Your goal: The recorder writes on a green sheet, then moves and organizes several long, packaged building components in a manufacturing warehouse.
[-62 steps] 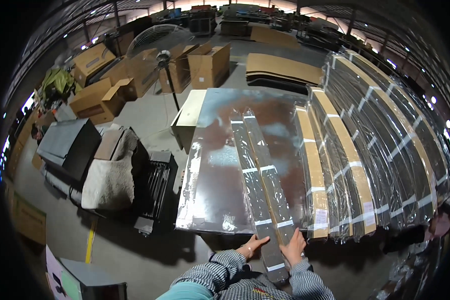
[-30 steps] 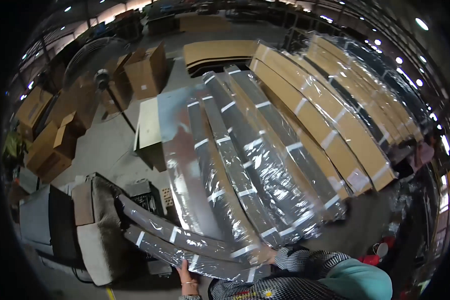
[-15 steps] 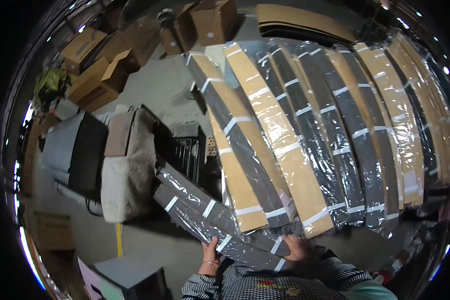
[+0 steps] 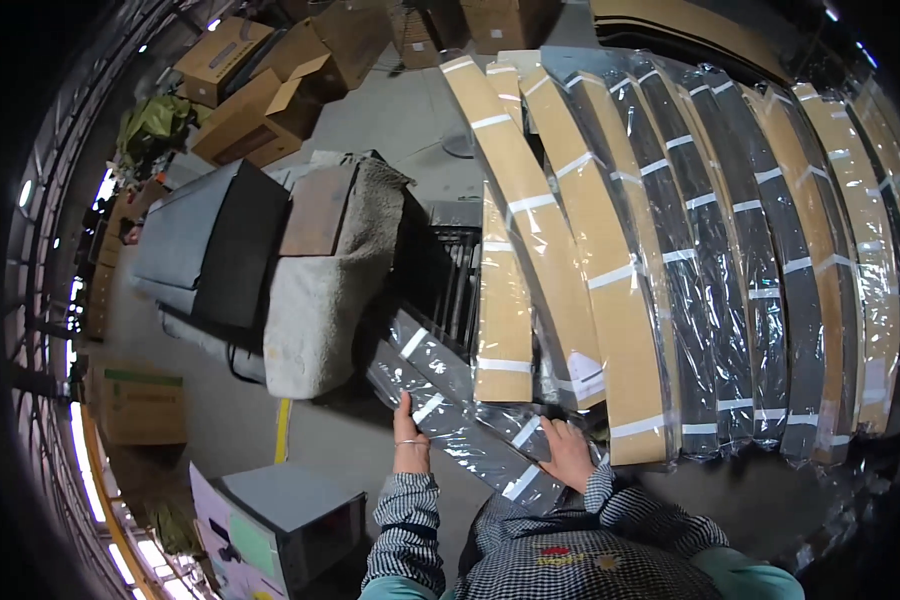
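Film-wrapped panel bundle [image 4: 475, 445], two dark strips side by side under white tape bands, slants across the person's front, nearer the body than the pale fleece cover [image 4: 310, 320] and to its right. Its far end reaches into shadow beside the fleece cover; whether they touch, I cannot tell. The left hand [image 4: 411, 440], a bracelet at its wrist, pinches the bundle's left edge with the thumb upright; its other fingers are hidden. The right hand [image 4: 568, 455] clasps the bundle's opposite edge near the close end, fingers bent over the film; what lies beneath is out of sight.

Right of the fleece cover runs a row of long wrapped packs [image 4: 620, 340], tan and dark, and between the two stands a black slatted rack [image 4: 452, 275]. A brown board [image 4: 318, 211] rests on top of the fleece cover. Left of it sits a dark grey box [image 4: 205, 240]; beyond it are open cardboard cartons [image 4: 255, 125]. Nearer than the fleece cover are a yellow floor line [image 4: 282, 432] and a grey-topped cabinet [image 4: 290, 497].
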{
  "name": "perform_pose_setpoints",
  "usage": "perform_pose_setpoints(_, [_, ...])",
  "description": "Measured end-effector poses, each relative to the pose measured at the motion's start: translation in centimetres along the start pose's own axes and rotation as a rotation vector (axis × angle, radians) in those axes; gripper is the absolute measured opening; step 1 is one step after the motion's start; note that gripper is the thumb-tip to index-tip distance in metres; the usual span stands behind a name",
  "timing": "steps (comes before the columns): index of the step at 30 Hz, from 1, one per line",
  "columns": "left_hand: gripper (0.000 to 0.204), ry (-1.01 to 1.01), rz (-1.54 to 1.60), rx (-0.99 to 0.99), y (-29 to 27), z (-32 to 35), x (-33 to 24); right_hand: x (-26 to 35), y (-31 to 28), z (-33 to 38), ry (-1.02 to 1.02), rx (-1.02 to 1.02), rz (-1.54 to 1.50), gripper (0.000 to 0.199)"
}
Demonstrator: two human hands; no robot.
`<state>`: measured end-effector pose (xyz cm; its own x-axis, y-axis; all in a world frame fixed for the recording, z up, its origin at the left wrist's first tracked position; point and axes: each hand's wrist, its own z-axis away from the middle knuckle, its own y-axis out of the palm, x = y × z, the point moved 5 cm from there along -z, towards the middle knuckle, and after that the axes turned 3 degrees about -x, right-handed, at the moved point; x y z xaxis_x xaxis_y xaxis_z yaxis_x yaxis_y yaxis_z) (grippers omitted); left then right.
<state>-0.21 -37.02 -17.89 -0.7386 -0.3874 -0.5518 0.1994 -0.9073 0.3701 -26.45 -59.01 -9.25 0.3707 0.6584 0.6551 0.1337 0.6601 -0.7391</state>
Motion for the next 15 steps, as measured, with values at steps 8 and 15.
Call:
perform_pose_setpoints(8, [0.052,0.071,0.168,0.176,2.5,-4.6,-8.0,3.9,1.4,-9.7,-0.116,-0.099,0.043,0.047])
perform_pose_setpoints(15, [0.066,0.021,0.230,0.169,4.4,2.0,-0.7,5.6,-7.4,-21.1,0.243,-0.484,0.168,0.107])
